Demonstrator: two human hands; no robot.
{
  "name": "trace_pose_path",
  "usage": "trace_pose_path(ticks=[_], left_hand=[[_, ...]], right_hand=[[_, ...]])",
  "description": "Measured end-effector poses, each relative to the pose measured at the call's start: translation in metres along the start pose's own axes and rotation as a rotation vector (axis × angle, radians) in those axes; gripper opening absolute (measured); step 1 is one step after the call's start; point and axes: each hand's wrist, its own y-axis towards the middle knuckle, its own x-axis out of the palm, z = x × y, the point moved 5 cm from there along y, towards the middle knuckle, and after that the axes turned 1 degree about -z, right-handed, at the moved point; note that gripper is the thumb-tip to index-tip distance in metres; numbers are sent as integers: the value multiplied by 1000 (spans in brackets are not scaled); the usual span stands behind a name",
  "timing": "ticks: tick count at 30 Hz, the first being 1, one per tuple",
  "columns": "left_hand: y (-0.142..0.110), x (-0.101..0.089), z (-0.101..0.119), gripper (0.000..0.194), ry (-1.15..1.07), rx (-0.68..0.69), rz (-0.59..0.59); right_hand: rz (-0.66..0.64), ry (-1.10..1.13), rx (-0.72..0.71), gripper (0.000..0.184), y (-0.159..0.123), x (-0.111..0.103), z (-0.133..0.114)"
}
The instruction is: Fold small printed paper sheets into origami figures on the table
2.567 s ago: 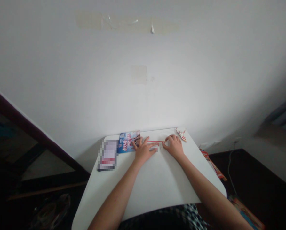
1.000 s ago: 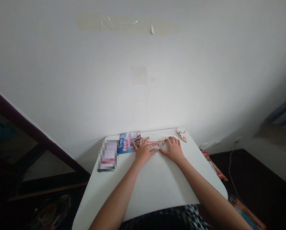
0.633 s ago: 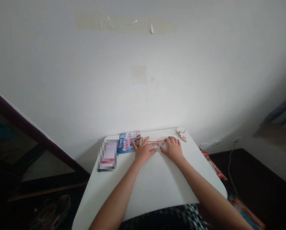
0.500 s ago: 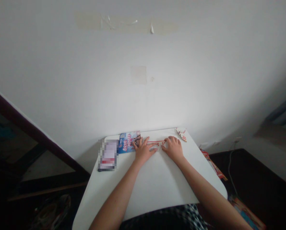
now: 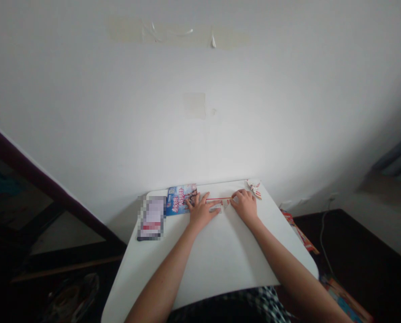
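Observation:
My left hand (image 5: 200, 211) lies with fingers spread over a white piece of paper (image 5: 225, 205) with a red line along its far edge and red print. Its far-left fingertips reach the blue printed leaflet (image 5: 176, 204). At the paper's right end is my right hand (image 5: 245, 204), its fingers bent and drawn together on the edge. Much of the paper is hidden under both hands. Just beyond the right hand sits a small folded paper shape (image 5: 254, 188), white with red marks, like a bow.
A phone-like object (image 5: 152, 218), blurred out, lies at the left of the white table (image 5: 217, 255). The wall (image 5: 200, 148) rises directly behind the table. Red packaging (image 5: 299, 231) is on the floor at the right, near a cable (image 5: 323, 233).
My right hand has shifted slightly right, and its fingers have drawn closer together at the paper's edge. More of the printed paper shows between the hands. The left hand has stayed put.

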Motion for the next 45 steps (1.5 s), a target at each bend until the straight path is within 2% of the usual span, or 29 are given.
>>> trace_pose_path(ticks=[7,17,25,33,41,45], left_hand=[[0,-1,0,39,-2,-5,-5],[-4,-3,2,41,15,28,-10],[-5,-7,2,70,-77,136,-97],[-6,-12,0,53,-146,103,-51],[-7,-11,1,44,-162,118,5],[-7,-9,1,42,-167,122,24]], right_hand=[[43,-30,30,21,8,2,5],[37,37,28,23,8,5,10],[8,66,-34,29,10,10,13],[-8,89,-92,31,7,11,12],[-84,183,-297,42,1,11,3],[-69,210,-330,32,0,11,3]])
